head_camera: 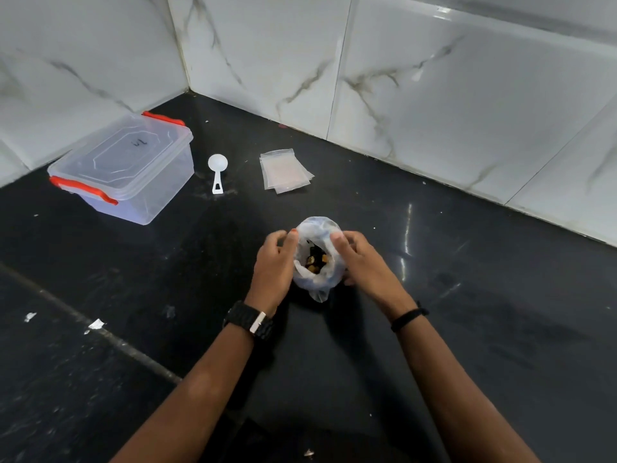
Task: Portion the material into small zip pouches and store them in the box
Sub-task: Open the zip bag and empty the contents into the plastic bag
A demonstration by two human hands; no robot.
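bag (319, 255) of dark and yellowish pieces (315, 257) – between both hands on the counter (467, 295) | left hand (275, 262) and right hand (360, 259) grip its open rim | box (123, 168) lidded – spoon (217, 172), pouches (285, 171) beyond

Your left hand (274, 266): chunky black watch (248, 319) with a silver clasp at the wrist. Your right hand (362, 259): thin black band (408, 318). Both forearms bare, no sleeves.
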